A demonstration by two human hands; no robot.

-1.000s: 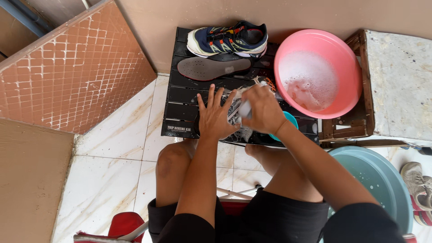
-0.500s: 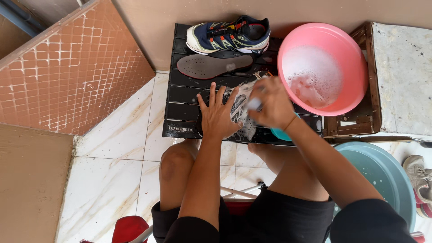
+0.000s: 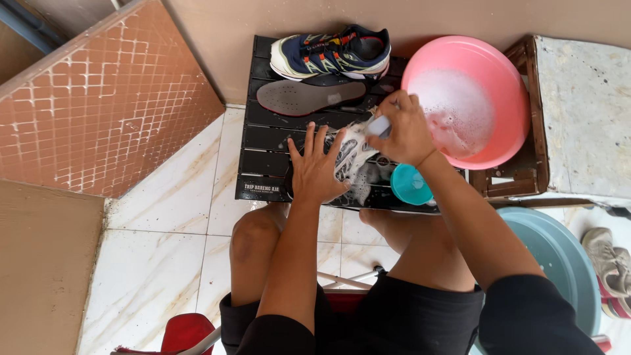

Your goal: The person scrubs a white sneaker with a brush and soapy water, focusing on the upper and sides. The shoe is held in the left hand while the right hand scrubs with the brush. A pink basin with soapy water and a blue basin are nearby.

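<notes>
Tiles [image 3: 171, 217] of pale marbled stone make up the floor under you, and on them, at twelve o'clock from your knees, sits the black slatted platform [image 3: 263, 141] that carries everything. At two o'clock the pink basin [image 3: 509, 98] holds sudsy water and overhangs the platform's edge toward the wooden crate [image 3: 526, 177]; I judge that a hard push with your right elbow could tip it and spill the suds across the slats. A blue-grey tub [image 3: 565, 263] sits low at four o'clock. Along the far edge lies the dark blue sneaker [image 3: 332, 52] on its side, with a grey insole [image 3: 305, 95] just in front of it. At the centre is the soapy shoe [image 3: 358, 154], pale and smeared with foam, lying flat on the slats; it looks slick, so it may slide out from under your palm if you bear down at an angle. Your left hand [image 3: 315, 171] is spread wide, fingers splayed, pressing flat on it and gripping nothing. Your right hand [image 3: 404, 131] is closed around a small pale brush [image 3: 378, 126] at the shoe's far end. A teal cup [image 3: 411, 185] stands just beside your right wrist, easy to knock over.
</notes>
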